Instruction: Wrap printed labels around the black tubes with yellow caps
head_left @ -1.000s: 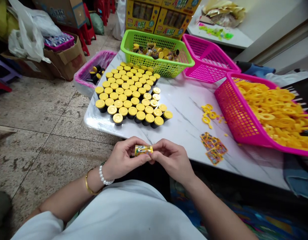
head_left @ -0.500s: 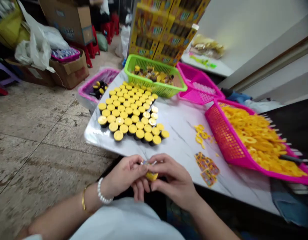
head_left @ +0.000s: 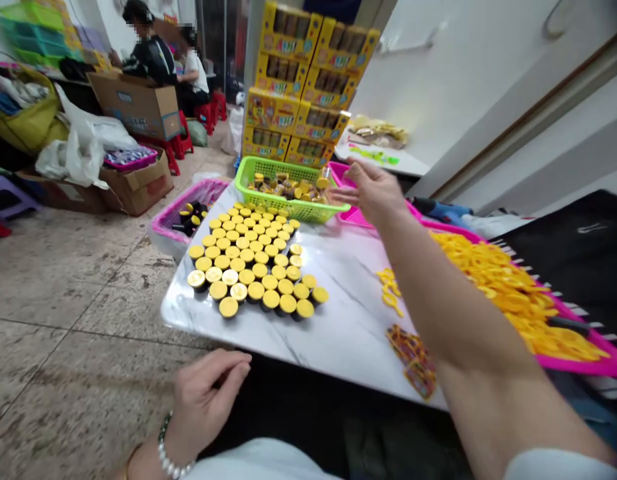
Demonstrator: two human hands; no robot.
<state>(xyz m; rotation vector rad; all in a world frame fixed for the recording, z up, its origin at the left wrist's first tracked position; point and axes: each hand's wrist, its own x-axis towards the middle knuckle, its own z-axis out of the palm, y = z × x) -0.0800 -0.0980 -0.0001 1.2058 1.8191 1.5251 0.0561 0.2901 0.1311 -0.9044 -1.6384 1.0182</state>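
My right hand (head_left: 375, 193) is stretched out over the right end of a green basket (head_left: 288, 208), its fingers apart. Just left of the fingertips a small clear container with a yellow lid (head_left: 323, 179) shows above the basket's contents, apart from the hand. More small yellow-lidded pieces (head_left: 283, 185) fill the basket. My left hand (head_left: 208, 387) hangs at the table's front edge, its fingers curled in, with nothing visible in them. Rows of black pots with yellow lids (head_left: 247, 255) stand on the marbled table (head_left: 338, 333) between the hands.
A pink basket of yellow plastic parts (head_left: 508, 293) stands at the right. Loose yellow parts (head_left: 389, 293) and printed cards (head_left: 413, 363) lie under my right forearm. Behind the green basket rise stacked yellow boxes (head_left: 298, 87). A lined pink tub (head_left: 163, 230) adjoins the table's left. Two people (head_left: 153, 57) sit far back.
My hands have parted. The right one has reached forward to the green basket, and the small yellow-lidded piece has left my hands. The left has drawn back left. The view has tilted up.
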